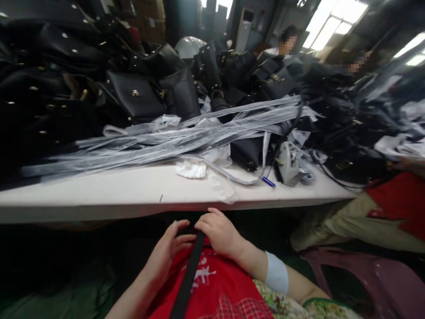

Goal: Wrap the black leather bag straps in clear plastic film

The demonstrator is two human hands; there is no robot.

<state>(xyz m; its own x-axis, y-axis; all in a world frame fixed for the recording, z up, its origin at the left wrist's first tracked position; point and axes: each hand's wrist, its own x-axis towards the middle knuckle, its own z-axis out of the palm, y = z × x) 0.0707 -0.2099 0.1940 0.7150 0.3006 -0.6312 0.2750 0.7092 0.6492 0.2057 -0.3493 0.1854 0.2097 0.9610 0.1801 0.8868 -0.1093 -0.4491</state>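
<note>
A long black strap (pixel 190 274) runs up across the red apron (pixel 215 283) in front of me. My right hand (pixel 219 232) is closed around its upper end, just below the table's front edge. Left of the strap is my left hand (pixel 168 250), its fingers apart and slightly curled, with fingertips close to the strap. Whether they touch it I cannot tell. What lies in the dark gap between both hands is hidden.
Long translucent plastic strips (pixel 172 141) lie across the white table (pixel 126 188). Behind them are piled black handbags (pixel 136 95). A grey-white device (pixel 289 164) and a blue pen-like object (pixel 268 182) sit to the right. A person's red garment (pixel 398 204) and a pinkish chair (pixel 375 274) are at right.
</note>
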